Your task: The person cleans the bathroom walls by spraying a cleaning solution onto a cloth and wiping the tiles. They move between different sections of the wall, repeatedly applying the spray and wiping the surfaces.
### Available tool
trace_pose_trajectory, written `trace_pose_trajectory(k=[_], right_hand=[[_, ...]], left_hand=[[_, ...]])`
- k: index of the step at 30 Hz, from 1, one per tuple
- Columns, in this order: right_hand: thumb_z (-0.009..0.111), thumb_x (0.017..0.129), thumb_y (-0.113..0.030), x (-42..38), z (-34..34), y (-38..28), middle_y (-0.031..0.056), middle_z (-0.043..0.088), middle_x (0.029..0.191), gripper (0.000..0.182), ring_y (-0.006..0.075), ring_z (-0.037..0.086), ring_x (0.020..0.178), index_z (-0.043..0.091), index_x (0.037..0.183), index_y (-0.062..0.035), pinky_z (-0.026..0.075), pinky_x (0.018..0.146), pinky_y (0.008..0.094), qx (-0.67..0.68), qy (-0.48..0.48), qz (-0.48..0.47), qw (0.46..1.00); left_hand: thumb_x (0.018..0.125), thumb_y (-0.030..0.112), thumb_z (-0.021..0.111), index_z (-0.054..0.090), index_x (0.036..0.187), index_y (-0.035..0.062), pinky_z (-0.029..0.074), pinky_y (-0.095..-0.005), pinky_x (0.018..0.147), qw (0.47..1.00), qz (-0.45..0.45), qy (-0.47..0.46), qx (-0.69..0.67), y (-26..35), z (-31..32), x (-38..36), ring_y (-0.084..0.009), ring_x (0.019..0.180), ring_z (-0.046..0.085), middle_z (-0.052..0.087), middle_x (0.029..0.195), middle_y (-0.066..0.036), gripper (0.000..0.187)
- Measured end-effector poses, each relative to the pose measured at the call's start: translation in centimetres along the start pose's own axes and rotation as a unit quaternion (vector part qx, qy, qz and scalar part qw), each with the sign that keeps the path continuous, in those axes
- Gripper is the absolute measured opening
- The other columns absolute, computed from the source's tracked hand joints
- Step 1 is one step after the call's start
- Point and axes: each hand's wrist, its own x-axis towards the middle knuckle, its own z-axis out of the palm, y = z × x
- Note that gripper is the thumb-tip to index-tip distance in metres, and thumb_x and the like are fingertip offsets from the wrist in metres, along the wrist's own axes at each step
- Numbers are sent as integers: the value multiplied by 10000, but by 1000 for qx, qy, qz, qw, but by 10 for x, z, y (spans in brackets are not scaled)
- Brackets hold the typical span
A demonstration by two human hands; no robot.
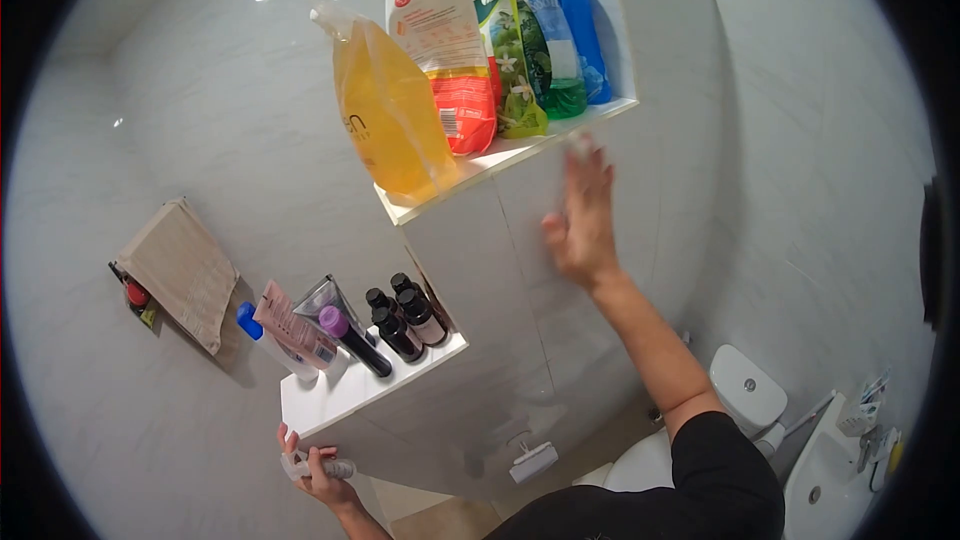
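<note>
My right hand [585, 220] is raised against or just in front of the tiled partition, below the upper ledge [520, 152]. Its fingers point up and apart, slightly blurred, with nothing seen in them. At the lower left, my left hand [318, 475] is wrapped round a small clear spray bottle [340, 468], under the corner of the lower ledge [335, 395]. On the upper ledge stand a yellow pouch [390, 110], a white and red pouch [445, 50], a green pouch [512, 70], a green bottle [560, 70] and a blue bottle [580, 30].
Dark bottles [400, 330], a purple-capped tube [352, 338] and other tubes stand on the lower ledge. A beige cloth [180, 270] hangs on the left wall. A toilet [748, 387] and a sink [835, 470] are at the lower right; a white holder [533, 461] hangs low on the partition.
</note>
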Motion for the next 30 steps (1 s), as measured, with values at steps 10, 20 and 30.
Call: trace_pose_trajectory(k=[10, 20, 30], right_hand=[[373, 993, -609, 16, 3, -71, 209, 222, 1620, 775, 367, 151, 1520, 400, 1476, -3, 25, 1213, 542, 38, -124, -134, 983], [423, 965, -638, -24, 23, -91, 155, 291, 1580, 822, 391, 195, 1488, 404, 1473, 9, 63, 1205, 562, 55, -54, -88, 993], [388, 979, -635, 2, 12, -83, 158, 276, 1591, 819, 422, 230, 1463, 387, 1482, 12, 81, 1197, 575, 9, -62, -86, 994]], left_hand=[[834, -2, 500, 598, 1231, 2, 540, -259, 663, 1000, 12, 3, 16, 8, 5, -1, -171, 859, 623, 437, 1493, -165, 408], [830, -19, 486, 596, 1234, -14, 548, -262, 623, 1000, 12, -3, 14, 1, -1, 1, -179, 796, 631, 427, 1489, -190, 419], [814, -19, 508, 584, 1205, -48, 568, -268, 605, 1000, 14, 2, 5, 4, 0, 2, -204, 744, 649, 424, 1483, -215, 399]])
